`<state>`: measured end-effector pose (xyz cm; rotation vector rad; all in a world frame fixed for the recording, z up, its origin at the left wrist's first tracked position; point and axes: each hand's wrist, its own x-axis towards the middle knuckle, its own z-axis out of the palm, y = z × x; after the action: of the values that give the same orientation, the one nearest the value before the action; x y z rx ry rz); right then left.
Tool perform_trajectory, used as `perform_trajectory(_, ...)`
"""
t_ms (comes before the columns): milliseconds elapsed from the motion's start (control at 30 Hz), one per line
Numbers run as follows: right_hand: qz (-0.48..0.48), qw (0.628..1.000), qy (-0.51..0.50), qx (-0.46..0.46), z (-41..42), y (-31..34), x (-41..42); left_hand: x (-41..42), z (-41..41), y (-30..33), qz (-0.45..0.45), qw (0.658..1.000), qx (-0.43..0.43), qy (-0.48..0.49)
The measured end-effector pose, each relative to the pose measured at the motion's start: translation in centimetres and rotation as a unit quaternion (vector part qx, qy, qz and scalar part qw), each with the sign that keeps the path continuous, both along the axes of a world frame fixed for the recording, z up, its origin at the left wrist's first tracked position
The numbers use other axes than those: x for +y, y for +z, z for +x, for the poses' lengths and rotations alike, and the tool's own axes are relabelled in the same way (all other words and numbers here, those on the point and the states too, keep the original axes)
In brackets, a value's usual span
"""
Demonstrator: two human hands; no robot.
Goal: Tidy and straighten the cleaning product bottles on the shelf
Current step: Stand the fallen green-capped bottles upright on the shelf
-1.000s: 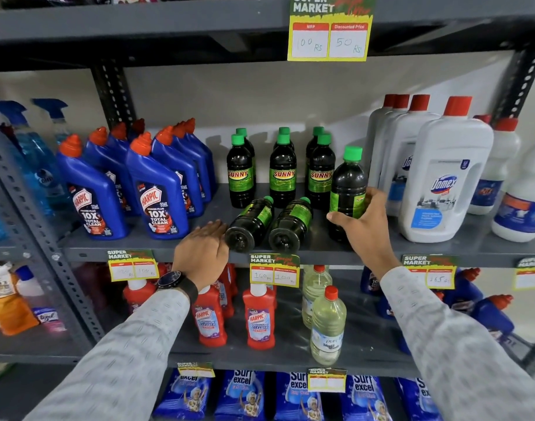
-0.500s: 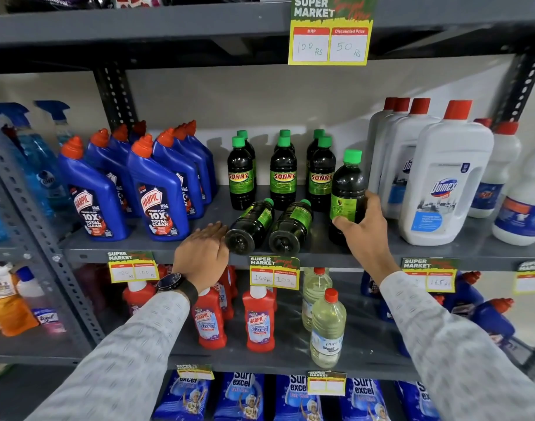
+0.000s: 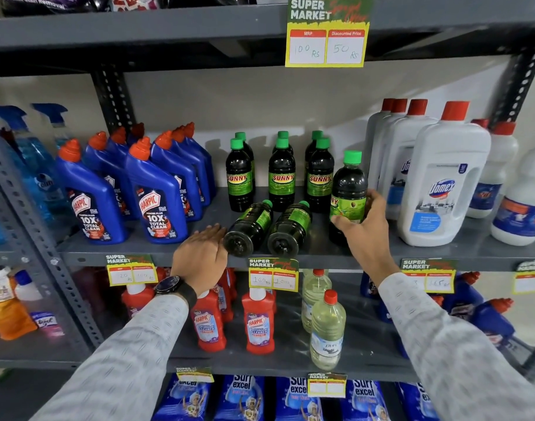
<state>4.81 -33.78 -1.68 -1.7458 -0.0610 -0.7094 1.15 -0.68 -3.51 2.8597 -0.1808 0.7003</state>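
Note:
Dark Sunny bottles with green caps stand upright in rows (image 3: 282, 174) at the middle of the grey shelf (image 3: 320, 253). Two more lie on their sides at the shelf's front, bases toward me: the left one (image 3: 249, 227) and the right one (image 3: 290, 229). My right hand (image 3: 364, 229) grips an upright Sunny bottle (image 3: 348, 189) just right of them, its label turned partly away. My left hand (image 3: 202, 256) rests flat, palm down, at the shelf edge, its fingertips touching the base of the left fallen bottle.
Blue Harpic bottles (image 3: 157, 196) stand to the left, large white Domex jugs (image 3: 442, 183) to the right. Spray bottles (image 3: 32, 165) sit at far left. The lower shelf holds red Harpic bottles (image 3: 258, 323) and clear bottles (image 3: 327, 329). Price tags (image 3: 273, 273) hang on the shelf edges.
My right hand has slid a little further around the upright Sunny bottle and turned it. My left hand stays at the shelf edge by the fallen bottle.

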Motion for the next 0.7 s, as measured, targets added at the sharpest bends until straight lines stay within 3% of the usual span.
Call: perform_trajectory(700, -0.056, 0.998, -0.025, -0.008, -0.48, 0.02, 0.52, 0.12, 0.12, -0.09, 0.004, 1.0, 0.003, 0.002)
